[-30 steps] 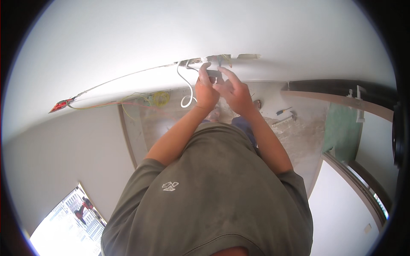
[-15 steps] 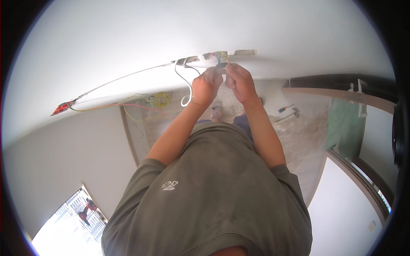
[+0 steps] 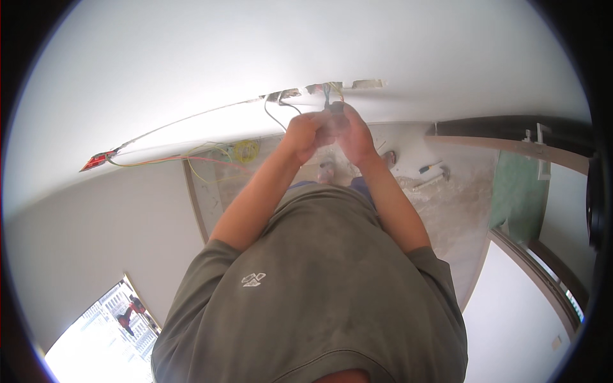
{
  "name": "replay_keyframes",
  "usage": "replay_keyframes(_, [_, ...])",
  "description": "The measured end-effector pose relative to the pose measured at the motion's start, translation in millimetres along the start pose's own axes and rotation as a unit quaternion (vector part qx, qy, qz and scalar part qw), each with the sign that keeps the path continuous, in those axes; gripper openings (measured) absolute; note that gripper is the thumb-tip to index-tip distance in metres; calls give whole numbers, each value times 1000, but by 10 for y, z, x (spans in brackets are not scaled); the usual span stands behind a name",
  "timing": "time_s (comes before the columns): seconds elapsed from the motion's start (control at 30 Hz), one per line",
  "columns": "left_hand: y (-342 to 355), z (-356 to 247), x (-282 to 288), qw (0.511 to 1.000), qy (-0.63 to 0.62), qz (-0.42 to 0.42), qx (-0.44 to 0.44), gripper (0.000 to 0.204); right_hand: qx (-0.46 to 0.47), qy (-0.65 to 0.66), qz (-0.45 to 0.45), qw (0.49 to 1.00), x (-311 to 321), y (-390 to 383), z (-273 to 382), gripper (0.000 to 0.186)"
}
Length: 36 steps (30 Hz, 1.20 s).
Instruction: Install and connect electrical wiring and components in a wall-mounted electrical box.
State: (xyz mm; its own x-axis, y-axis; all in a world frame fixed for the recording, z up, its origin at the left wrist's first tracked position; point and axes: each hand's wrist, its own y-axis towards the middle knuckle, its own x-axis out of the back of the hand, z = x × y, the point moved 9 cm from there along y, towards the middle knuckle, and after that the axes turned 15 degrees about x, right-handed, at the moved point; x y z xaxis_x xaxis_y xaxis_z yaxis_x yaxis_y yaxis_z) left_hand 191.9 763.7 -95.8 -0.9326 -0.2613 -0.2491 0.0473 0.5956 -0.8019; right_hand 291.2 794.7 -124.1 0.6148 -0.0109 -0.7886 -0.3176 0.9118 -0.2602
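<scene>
My left hand (image 3: 305,135) and my right hand (image 3: 355,137) meet in front of the wall, fingers closed and slightly blurred. A dark roll of electrical tape (image 3: 335,107) shows at the fingertips, gripped by my left hand. My right fingers press in beside it; what they pinch is hidden. Thin blue wires (image 3: 327,94) and a yellow-orange wire (image 3: 340,93) run down from a rough slot (image 3: 314,89) in the wall to my fingers. Left of these, a white cable (image 3: 272,113) and a dark cable (image 3: 290,104) hang from another slot (image 3: 287,94).
A red wall box (image 3: 98,161) at the left trails coloured wires (image 3: 172,157) toward a yellow wire coil (image 3: 246,150). On the floor at the right lie a hammer (image 3: 431,179) and a screwdriver-like tool (image 3: 430,168). A power drill (image 3: 131,314) is at the lower left, by the bright window.
My hands have come closer together and a little lower. The tape roll has shifted slightly down and right. The white cable's looped end has gone behind my left wrist.
</scene>
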Motion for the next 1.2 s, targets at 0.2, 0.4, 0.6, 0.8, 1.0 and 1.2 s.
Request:
replay_keyframes(0.2, [-67, 219, -315, 934, -314, 117, 127, 28, -66, -16, 33, 997, 219, 84, -297, 27])
replay_keyframes(0.4, [108, 373, 56, 985, -142, -11, 95, 35, -176, 111, 52, 977, -103, -24, -445, 22])
replay_keyframes(0.6, [-1, -46, 68, 979, 23, -157, -130, 33, 56, -334, 19, 941, 18, 85, 255, 28])
replay_keyframes(0.8, [-232, -187, 10, 845, 234, -306, -371, 55, 199, -431, 132, 870, -464, -80, 609, 34])
replay_keyframes(1.0, [-278, -238, -44, 814, 304, -294, -397, 50, 64, -485, 205, 848, -600, -23, 546, 31])
replay_keyframes(1.2, [-113, -209, -24, 868, 319, -232, -301, 25, 37, -281, 35, 958, -204, -33, 453, 22])
